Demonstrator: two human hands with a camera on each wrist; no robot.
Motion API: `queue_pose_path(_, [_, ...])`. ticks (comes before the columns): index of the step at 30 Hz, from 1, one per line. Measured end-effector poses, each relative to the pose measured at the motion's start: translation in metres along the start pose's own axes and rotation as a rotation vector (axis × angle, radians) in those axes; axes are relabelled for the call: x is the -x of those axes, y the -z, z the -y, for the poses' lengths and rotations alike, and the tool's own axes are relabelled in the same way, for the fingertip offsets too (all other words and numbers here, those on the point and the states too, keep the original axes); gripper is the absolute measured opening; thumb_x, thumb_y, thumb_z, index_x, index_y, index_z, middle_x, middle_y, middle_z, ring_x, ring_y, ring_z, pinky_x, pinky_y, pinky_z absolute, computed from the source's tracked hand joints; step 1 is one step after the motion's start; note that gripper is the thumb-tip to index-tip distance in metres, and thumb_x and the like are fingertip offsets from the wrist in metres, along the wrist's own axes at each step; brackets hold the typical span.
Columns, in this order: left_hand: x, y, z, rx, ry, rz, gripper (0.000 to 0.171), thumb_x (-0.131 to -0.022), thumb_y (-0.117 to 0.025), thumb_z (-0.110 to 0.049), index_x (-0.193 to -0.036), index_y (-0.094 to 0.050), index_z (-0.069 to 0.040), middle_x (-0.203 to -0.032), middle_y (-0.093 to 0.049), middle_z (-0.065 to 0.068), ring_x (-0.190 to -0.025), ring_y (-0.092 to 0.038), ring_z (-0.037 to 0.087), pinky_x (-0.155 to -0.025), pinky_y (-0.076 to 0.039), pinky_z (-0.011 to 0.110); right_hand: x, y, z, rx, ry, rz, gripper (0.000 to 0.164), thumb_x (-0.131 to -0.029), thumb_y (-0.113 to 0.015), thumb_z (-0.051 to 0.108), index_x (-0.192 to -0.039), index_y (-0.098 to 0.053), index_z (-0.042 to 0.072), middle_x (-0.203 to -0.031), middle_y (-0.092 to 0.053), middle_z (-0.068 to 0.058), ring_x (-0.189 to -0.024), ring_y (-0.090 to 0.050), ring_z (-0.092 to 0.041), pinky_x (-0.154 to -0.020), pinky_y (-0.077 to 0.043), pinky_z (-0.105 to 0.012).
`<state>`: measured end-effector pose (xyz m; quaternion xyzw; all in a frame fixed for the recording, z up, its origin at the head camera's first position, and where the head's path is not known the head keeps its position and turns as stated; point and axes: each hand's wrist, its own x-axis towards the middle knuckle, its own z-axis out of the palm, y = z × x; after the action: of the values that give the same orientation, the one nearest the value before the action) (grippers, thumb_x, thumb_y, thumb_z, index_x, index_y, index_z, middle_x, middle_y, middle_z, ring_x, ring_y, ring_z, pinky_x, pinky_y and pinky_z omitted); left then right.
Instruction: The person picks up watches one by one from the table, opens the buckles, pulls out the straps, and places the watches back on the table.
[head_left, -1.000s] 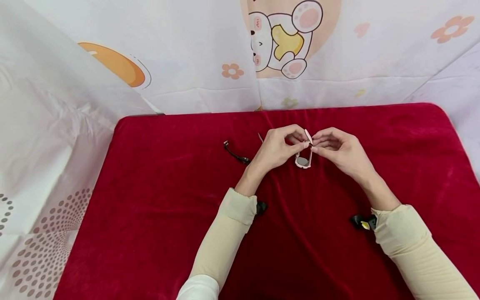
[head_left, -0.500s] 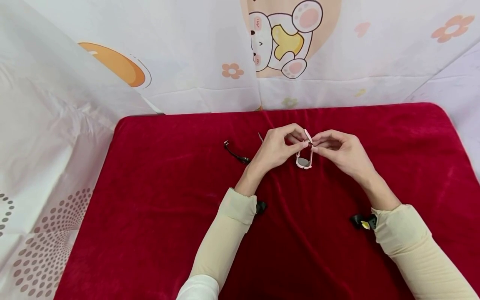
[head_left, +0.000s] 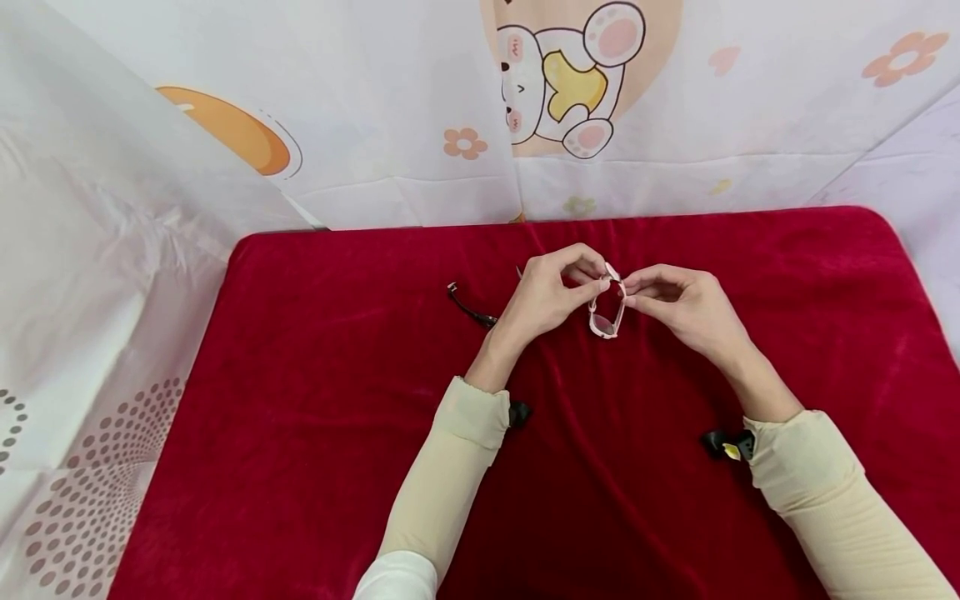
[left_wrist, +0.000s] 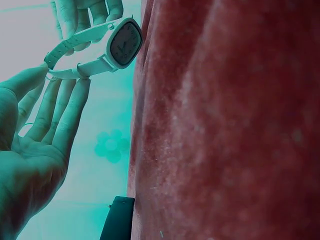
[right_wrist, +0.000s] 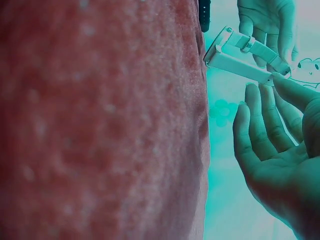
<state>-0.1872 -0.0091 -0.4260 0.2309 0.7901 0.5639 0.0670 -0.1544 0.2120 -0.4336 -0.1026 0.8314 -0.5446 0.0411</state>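
A wristwatch (head_left: 603, 327) with a pale pink strap is held up between both hands, dial end hanging toward me in the head view. My left hand (head_left: 551, 292) pinches the strap on the left side of its loop, thumb against fingers. On the other side my right hand (head_left: 678, 304) pinches the strap between thumb and fingertips. The squarish watch dial (left_wrist: 125, 45) shows in the left wrist view, with the buckle end near the left thumb. In the right wrist view the strap (right_wrist: 240, 67) forms a loop, its ends meeting near the right thumb.
A dark strap (head_left: 472, 310) lies on the red cloth (head_left: 337, 417) left of the left hand, partly hidden behind it. A dark strap end (left_wrist: 119, 217) also shows low in the left wrist view. A white printed curtain (head_left: 390, 100) hangs behind the table.
My left hand has shifted slightly left and up, and the strap loop between the hands looks wider. The right hand is a touch lower; the dark strap has stayed put.
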Motion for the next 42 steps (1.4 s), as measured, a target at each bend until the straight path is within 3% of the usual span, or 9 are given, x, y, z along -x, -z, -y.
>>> queue_pose_path(8, [-0.001,0.001,0.002,0.031,0.008,-0.014,0.012,-0.091,-0.073,-0.01,-0.101,-0.067,-0.01,-0.097,-0.069,-0.001,-0.085,-0.067,0.008,-0.076,-0.056,0.03,0.001,0.002,-0.002,0.006,-0.008,0.001,0.024,-0.086,-0.079,0.008,-0.109,-0.073,0.007,-0.098,-0.073,-0.001,-0.081,-0.071,-0.008,-0.073,-0.054,-0.016])
queue_pose_path(15, [0.001,0.001,-0.007,0.083,0.028,-0.048,0.013,-0.091,-0.072,-0.004,-0.102,-0.065,-0.005,-0.097,-0.068,0.006,-0.083,-0.068,0.014,-0.073,-0.057,0.027,0.001,0.003,-0.001,-0.003,-0.018,0.005,0.024,-0.087,-0.078,0.008,-0.109,-0.072,0.005,-0.097,-0.073,0.0,-0.082,-0.072,-0.009,-0.073,-0.054,-0.016])
queue_pose_path(20, [0.004,0.003,-0.016,0.124,0.057,-0.072,0.014,-0.09,-0.071,0.001,-0.102,-0.064,0.0,-0.097,-0.067,0.011,-0.084,-0.068,0.018,-0.073,-0.058,0.025,0.001,0.003,-0.001,-0.01,-0.029,0.011,0.023,-0.088,-0.077,0.008,-0.109,-0.071,0.003,-0.095,-0.073,-0.007,-0.081,-0.072,-0.011,-0.073,-0.055,-0.018])
queue_pose_path(24, [0.002,0.002,-0.011,0.136,0.068,-0.067,0.014,-0.091,-0.071,-0.002,-0.102,-0.064,-0.003,-0.097,-0.067,0.009,-0.083,-0.068,0.016,-0.073,-0.059,0.025,0.001,0.003,-0.001,-0.02,-0.03,0.014,0.022,-0.088,-0.076,0.007,-0.109,-0.071,0.002,-0.094,-0.073,-0.013,-0.079,-0.072,-0.012,-0.072,-0.057,-0.022])
queue_pose_path(30, [-0.002,0.001,0.002,0.15,0.051,-0.059,0.016,-0.091,-0.071,-0.007,-0.107,-0.067,-0.007,-0.098,-0.069,0.007,-0.085,-0.069,0.018,-0.072,-0.059,0.026,0.001,0.005,0.0,-0.023,-0.039,0.013,0.022,-0.088,-0.076,0.007,-0.109,-0.071,0.002,-0.094,-0.073,-0.01,-0.079,-0.072,-0.011,-0.073,-0.057,-0.023])
queue_pose_path(42, [0.001,0.003,0.003,0.177,0.058,-0.067,0.021,-0.092,-0.07,-0.005,-0.112,-0.069,-0.007,-0.1,-0.07,0.007,-0.085,-0.069,0.025,-0.071,-0.06,0.028,0.004,0.01,0.0,-0.045,-0.061,-0.006,0.025,-0.089,-0.075,0.007,-0.111,-0.069,-0.001,-0.093,-0.073,-0.009,-0.08,-0.073,-0.019,-0.073,-0.058,-0.025])
